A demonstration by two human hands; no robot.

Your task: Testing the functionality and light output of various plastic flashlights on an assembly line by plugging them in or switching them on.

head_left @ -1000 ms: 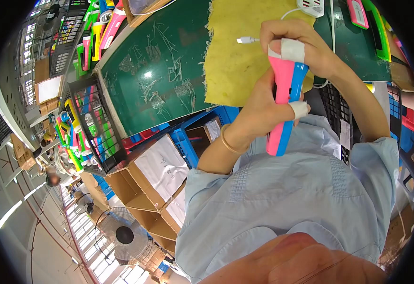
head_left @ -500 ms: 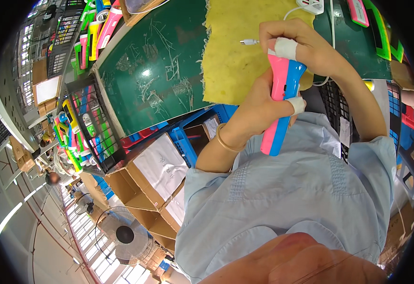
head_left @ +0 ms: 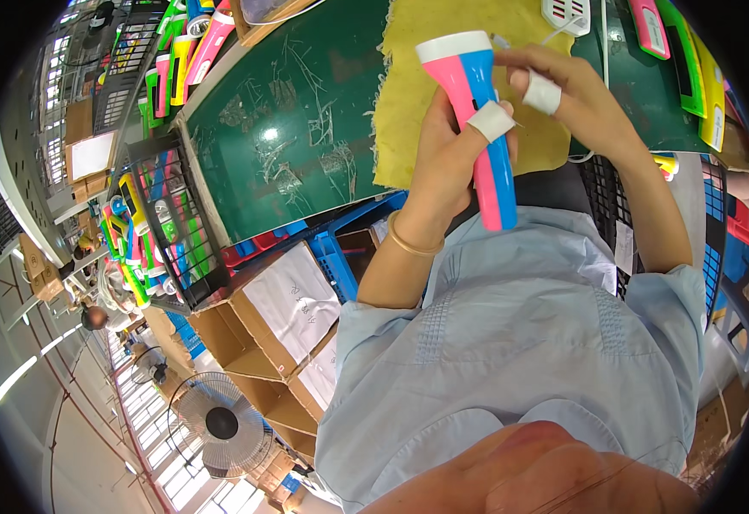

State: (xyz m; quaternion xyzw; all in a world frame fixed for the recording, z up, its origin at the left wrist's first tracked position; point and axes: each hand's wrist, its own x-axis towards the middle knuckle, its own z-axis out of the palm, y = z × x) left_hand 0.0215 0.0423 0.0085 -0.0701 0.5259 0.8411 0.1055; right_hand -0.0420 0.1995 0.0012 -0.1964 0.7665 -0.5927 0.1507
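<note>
My left hand (head_left: 467, 141) is wrapped round the handle of a pink and blue flashlight (head_left: 495, 163), its taped thumb lying across the front. The flashlight stands nearly upright in the view, its wide head with a white rim pointing away from me. Just right of that head is my right hand (head_left: 563, 96), thumb and index finger apart, with white tape round one digit. Its index fingertip comes close to the flashlight head; whether they touch is hard to tell. A small cable plug (head_left: 500, 40) shows beside that fingertip, partly hidden.
A yellow cloth (head_left: 408, 103) covers part of the green table (head_left: 246, 128). A white power strip (head_left: 568, 14) lies at its far edge. Flashlights fill a black crate (head_left: 177, 223) at left; more lamps (head_left: 687, 68) lie at right. Open cardboard boxes (head_left: 259, 351) stand at lower left.
The flashlight has moved up and left in my left hand, showing its white rim. My right hand has come off its head. The plug has shifted right and farther away.
</note>
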